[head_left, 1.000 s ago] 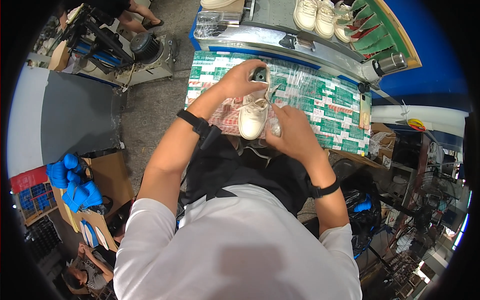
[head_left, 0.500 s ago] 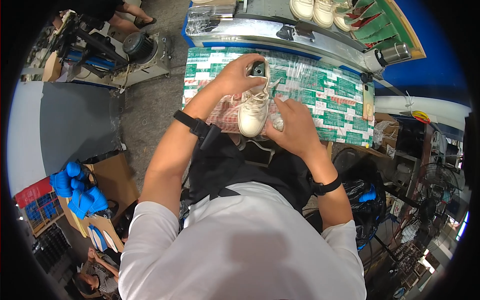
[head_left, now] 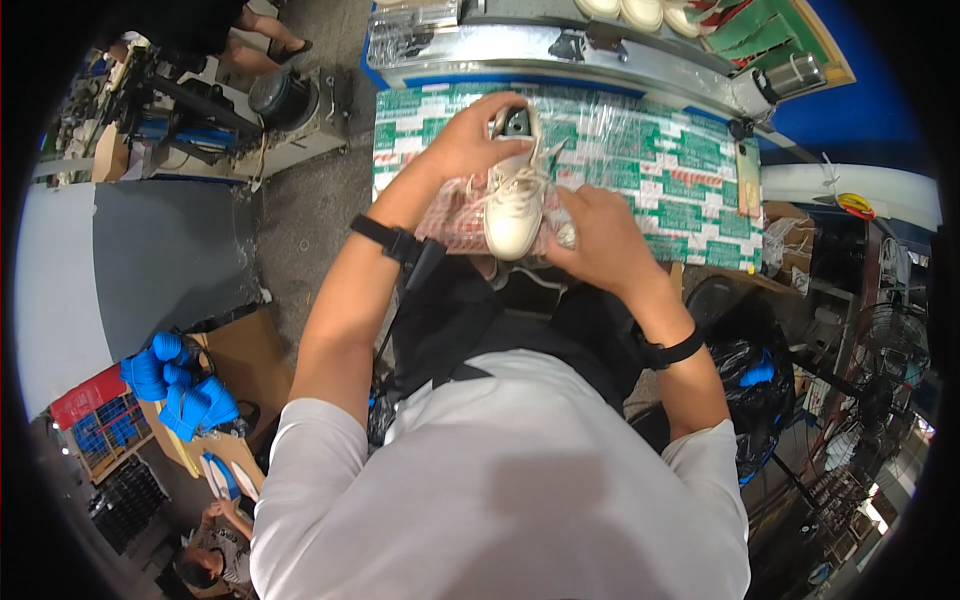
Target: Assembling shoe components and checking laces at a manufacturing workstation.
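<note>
A cream lace-up sneaker (head_left: 513,222) stands over the tabletop, its toe pointing toward me and its laces loosely crossed. My left hand (head_left: 470,142) is closed round the heel and collar, with the dark insole showing inside the opening. Beside the toe, my right hand (head_left: 612,245) pinches a small, pale, crumpled wad (head_left: 566,236), mostly hidden by the fingers; its material is unclear. The right fingertips are close to the shoe's right side, and whether they touch it is hard to see. Green, white and red printed tape under clear film covers the table (head_left: 690,150).
Behind the table runs a metal rail (head_left: 520,48), with several cream shoes (head_left: 640,12) beyond it. A metal cylinder (head_left: 790,78) juts out at its right end. Blue bundles (head_left: 185,385) lie on cardboard at left. A seated person (head_left: 205,560) is at lower left.
The whole view has shifted slightly. Both hands keep their grips, and the sneaker stays between them. At lower left, the seated person's hands have risen toward a blue and white item.
</note>
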The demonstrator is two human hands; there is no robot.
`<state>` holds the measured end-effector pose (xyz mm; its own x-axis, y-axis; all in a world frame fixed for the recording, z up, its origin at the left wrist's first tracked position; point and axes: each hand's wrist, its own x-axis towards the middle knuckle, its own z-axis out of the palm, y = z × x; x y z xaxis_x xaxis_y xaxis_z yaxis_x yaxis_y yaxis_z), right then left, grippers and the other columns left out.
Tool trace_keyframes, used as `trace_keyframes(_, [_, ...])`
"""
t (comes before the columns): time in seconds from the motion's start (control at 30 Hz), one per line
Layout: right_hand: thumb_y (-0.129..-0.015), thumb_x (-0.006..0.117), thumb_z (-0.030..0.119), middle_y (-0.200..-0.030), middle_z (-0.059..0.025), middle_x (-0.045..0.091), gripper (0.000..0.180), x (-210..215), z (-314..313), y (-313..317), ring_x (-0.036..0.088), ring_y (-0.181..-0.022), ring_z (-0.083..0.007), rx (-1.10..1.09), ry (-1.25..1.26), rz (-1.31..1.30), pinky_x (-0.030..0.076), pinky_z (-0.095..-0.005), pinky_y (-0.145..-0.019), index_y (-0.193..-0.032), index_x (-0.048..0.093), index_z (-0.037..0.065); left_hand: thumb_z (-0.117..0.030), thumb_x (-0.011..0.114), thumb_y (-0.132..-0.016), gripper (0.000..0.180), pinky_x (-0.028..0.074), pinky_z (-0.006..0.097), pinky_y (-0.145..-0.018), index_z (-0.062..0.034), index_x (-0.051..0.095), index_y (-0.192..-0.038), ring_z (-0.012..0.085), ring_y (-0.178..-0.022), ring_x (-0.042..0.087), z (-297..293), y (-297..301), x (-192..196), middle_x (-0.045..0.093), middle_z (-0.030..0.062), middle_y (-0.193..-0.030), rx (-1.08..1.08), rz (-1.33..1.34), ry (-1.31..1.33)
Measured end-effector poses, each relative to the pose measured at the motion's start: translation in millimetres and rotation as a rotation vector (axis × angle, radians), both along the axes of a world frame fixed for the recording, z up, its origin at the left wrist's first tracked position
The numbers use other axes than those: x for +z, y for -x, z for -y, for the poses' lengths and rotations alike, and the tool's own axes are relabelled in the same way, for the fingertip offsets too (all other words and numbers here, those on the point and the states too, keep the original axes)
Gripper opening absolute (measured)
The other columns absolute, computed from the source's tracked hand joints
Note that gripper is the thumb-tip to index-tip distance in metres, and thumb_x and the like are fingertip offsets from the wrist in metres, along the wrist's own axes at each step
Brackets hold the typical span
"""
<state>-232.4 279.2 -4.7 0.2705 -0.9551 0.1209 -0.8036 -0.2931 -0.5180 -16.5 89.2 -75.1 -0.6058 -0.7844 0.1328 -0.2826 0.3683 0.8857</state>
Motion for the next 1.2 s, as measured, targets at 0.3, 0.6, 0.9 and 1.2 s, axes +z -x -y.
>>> trace_keyframes(0.3, [-0.088, 0.079, 0.021, -0.110, -0.0225, 0.069, 0.057, 49, -60, -5, 0.068, -0.104, -0.0426, -0.040, -0.363, 0.243, 0.055, -0.0464, -0.094, -0.138, 0.069, -0.003, -0.023, 0.094, -0.085, 0.066, 0.049, 0.040, -0.119, -0.0054, 0.068, -0.144, 0.0312, -0.139, 0.064, -6, -7, 2, 0.068, 0.0151, -0.149, 0.037, 0.024, -0.075])
trace_keyframes(0.6, [-0.084, 0.082, 0.024, -0.111, -0.0215, 0.069, 0.066, -32, -2, -16, 0.067, -0.104, -0.0411, -0.127, 0.030, 0.310, 0.053, -0.0494, -0.095, -0.139, 0.066, -0.009, -0.025, 0.091, -0.092, 0.071, 0.044, 0.043, -0.125, -0.0091, 0.062, -0.154, 0.0301, -0.146, 0.058, -8, 0, 5, 0.060, 0.0145, -0.160, 0.022, 0.090, -0.130])
trace_keyframes(0.9, [-0.083, 0.081, 0.030, -0.111, -0.0219, 0.069, 0.068, -35, -7, -21, 0.067, -0.105, -0.0404, -0.101, 0.106, 0.188, 0.052, -0.0504, -0.096, -0.138, 0.067, -0.008, -0.025, 0.093, -0.087, 0.069, 0.048, 0.040, -0.120, -0.0086, 0.065, -0.149, 0.0313, -0.142, 0.061, -11, -3, 6, 0.064, 0.0166, -0.153, 0.037, 0.072, -0.128])
trace_keyframes(1.2, [-0.080, 0.084, 0.033, -0.104, -0.0195, 0.067, 0.069, 5, -20, -43, 0.066, -0.097, -0.0377, -0.071, 0.069, 0.033, 0.050, -0.0502, -0.089, -0.131, 0.067, -0.010, -0.023, 0.092, -0.090, 0.073, 0.048, 0.045, -0.121, -0.0101, 0.061, -0.155, 0.0337, -0.145, 0.058, -7, -3, 7, 0.060, 0.0133, -0.160, 0.024, 0.117, -0.187])
